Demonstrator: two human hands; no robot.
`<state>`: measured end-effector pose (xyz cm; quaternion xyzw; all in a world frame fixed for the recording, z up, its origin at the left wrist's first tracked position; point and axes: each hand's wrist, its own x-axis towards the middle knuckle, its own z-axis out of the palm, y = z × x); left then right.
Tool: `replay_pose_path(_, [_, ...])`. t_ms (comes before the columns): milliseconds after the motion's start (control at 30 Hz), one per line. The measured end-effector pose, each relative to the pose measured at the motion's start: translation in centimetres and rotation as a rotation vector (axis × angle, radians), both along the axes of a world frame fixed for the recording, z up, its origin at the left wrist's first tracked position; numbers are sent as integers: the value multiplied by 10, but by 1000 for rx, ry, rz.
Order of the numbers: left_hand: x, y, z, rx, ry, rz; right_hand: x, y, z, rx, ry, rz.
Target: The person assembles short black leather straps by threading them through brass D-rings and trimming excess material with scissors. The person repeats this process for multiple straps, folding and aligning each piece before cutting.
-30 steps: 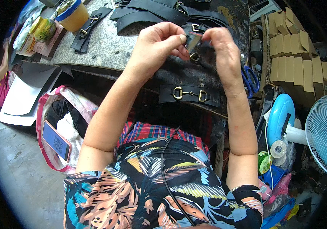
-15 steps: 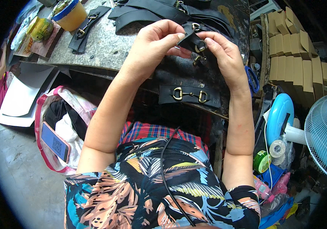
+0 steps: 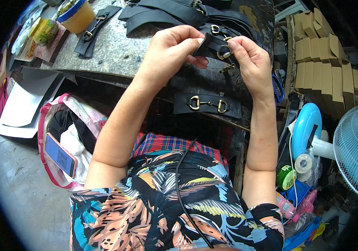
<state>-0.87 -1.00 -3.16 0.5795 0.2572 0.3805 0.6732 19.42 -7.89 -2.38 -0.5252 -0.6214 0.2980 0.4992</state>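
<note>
Between thumb and fingers, my left hand [image 3: 171,50] pinches a short black leather strap [image 3: 206,46] above the dark edge of the work table. My right hand [image 3: 252,62] is closed on a brass-coloured metal bit at the strap's right side; part of the metal is hidden by the fingertips. More brass fittings [image 3: 228,68] lie just below the hands. Nearer to me, a finished-looking black leather strap with a brass horsebit [image 3: 207,103] lies flat on the table's front edge. A pile of black leather straps [image 3: 158,16] is beyond my hands.
Another strap with a bit [image 3: 87,37] lies left on the grey stone slab [image 3: 116,46], near a blue-rimmed tub [image 3: 78,19]. Blue-handled scissors [image 3: 277,88] hang right. Small cardboard boxes [image 3: 325,54], a white fan [image 3: 350,146] and a bag with a phone [image 3: 61,154] surround the table.
My right hand has shifted slightly up, its fingers now closed on the brass metal. The strap has turned a little in my left hand, showing more of its fittings.
</note>
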Motion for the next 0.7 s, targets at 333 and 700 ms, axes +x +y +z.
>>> replay_pose_path(333, [2,-1,1,-13,16,56,-2,-1,0,-1,-24,-25])
replay_pose_path(700, [1,2,-3,29,-10,55,-5,2,2,13,70,3])
